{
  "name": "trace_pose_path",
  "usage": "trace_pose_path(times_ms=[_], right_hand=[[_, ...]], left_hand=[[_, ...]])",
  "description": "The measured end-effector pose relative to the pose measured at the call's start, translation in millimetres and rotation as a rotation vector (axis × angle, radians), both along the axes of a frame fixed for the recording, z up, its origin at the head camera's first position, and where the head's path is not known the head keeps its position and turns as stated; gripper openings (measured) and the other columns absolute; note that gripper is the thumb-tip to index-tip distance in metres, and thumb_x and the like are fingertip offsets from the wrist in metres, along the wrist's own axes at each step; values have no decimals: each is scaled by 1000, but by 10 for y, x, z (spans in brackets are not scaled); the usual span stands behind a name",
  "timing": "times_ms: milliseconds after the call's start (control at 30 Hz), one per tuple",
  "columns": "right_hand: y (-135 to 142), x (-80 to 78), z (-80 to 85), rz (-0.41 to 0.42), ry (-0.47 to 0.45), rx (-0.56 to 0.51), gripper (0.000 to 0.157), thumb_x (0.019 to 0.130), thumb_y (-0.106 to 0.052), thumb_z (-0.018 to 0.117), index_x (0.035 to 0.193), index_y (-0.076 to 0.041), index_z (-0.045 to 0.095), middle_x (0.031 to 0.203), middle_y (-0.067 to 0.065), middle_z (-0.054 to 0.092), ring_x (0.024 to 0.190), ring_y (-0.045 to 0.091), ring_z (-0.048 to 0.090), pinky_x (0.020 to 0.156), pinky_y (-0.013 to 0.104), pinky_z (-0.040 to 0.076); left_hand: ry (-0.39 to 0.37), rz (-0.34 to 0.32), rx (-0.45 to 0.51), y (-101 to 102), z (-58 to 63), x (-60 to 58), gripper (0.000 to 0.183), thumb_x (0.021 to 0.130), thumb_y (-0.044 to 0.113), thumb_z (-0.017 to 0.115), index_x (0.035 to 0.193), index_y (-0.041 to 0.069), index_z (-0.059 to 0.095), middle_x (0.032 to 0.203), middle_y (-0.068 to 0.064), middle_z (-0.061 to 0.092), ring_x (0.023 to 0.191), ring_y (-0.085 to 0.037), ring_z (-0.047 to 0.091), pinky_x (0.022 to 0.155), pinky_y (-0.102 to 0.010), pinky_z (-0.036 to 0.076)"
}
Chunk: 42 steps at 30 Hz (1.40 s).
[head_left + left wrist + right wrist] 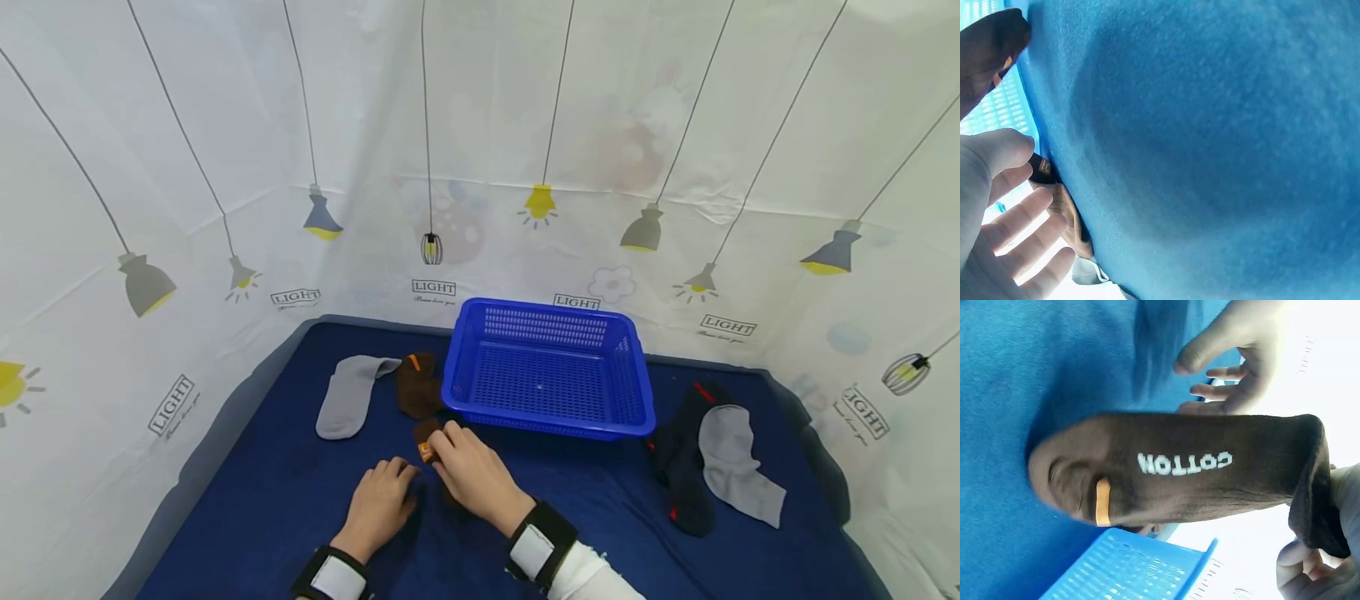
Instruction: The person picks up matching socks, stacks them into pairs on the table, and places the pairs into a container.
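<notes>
My right hand (478, 477) grips a brown sock (426, 432) by its cuff, in front of the blue basket. In the right wrist view that sock (1191, 465) hangs stretched out with its toe away from the hand, showing white COTTON lettering and an orange stripe. Close by on the left, my left hand (378, 502) holds nothing, its fingers relaxed and slightly bent; in the left wrist view they are spread apart. A second brown sock (417, 387) with an orange stripe lies against the basket's left side, beside a grey sock (348, 398).
The blue plastic basket (551, 423) stands at the back middle of the dark blue cloth (592, 517). To its right lie dark socks with red marks (686, 475) and another grey sock (735, 458). A white printed curtain (487, 125) encloses the back and sides.
</notes>
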State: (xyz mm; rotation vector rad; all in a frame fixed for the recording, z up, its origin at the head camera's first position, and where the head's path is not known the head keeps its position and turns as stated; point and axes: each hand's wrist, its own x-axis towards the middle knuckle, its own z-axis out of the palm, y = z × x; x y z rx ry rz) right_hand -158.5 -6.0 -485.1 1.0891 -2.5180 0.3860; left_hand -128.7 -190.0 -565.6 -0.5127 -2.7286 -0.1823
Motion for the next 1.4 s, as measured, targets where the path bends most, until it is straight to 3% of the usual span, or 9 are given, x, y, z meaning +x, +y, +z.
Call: trace_pose_path(times_ms=[267,433,700,1000,1400], right_hand=[[24,27,83,-14,2,-35,22,84,-23,66,101,-15,53,86,-2,47,72,11,49,57,21,44],[96,32,43,-35,3,-57,24,83,-22,67,101,-16,54,87,-2,47,72,10,49,58,22,45],[336,17,-141,-82,-32,-98,25,80,-19,69,99,-15,54,86,-2,47,72,10,50,59,24,45],[667,24,-433,-165,-73,-125,26,78,-16,71,98,-14,54,86,-3,48,73,9,52,61,26,46],[1018,45,-663,-248,-87,-158,28,76,-14,73,98,-12,55,85,-1,49,72,13,54,61,30,47]], left_hand=[[31,-14,0,2,34,-22,39,61,18,80,96,11,66,93,-6,60,78,-25,55,62,-38,43],[33,-19,6,29,23,-30,40,61,18,79,98,10,66,92,-6,60,79,-25,56,63,-38,43],[-47,-27,16,197,-33,-58,37,66,21,77,100,11,66,94,-5,60,83,-24,56,67,-39,44],[-35,-77,48,483,-93,-92,35,66,22,77,98,16,65,92,0,59,80,-20,55,66,-35,43],[-55,-137,-8,798,-169,-102,35,68,27,75,99,14,63,90,-1,56,78,-19,53,66,-35,44]])
